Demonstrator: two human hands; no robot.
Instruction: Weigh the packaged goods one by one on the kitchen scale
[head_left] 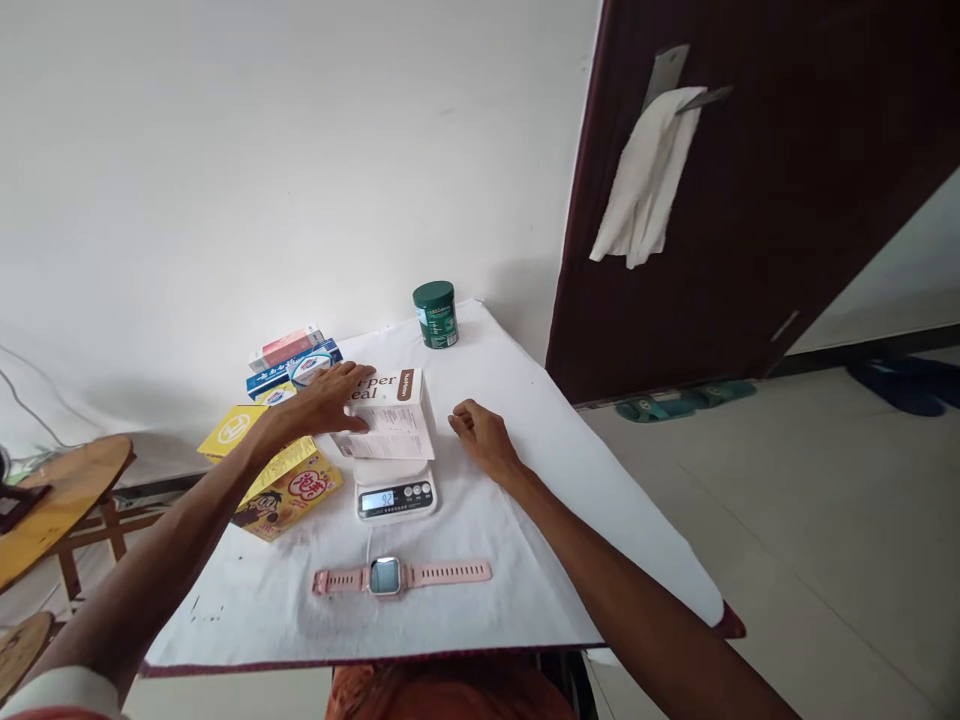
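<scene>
A white carton (394, 420) with brown lettering rests on a small white digital kitchen scale (397, 498), whose lit display seems to read 92. My left hand (334, 400) is at the carton's left end, thumb and fingers apart around its corner and overlapping some of the print. Whether the fingertips touch it is hard to tell. To the right of the carton, my right hand (481, 435) is closed with fingers curled, just over the white cloth. Nothing shows in it. A pink-strapped smartwatch (385, 576) lies flat in front of the scale.
Yellow snack boxes (289, 493) and several stacked blue and pink cartons (289, 350) are at the left. A green lidded tub (436, 315) stands at the back of the cloth-covered table (540, 590). Wall behind; at right, a dark door (750, 200) with a hanging towel (649, 180).
</scene>
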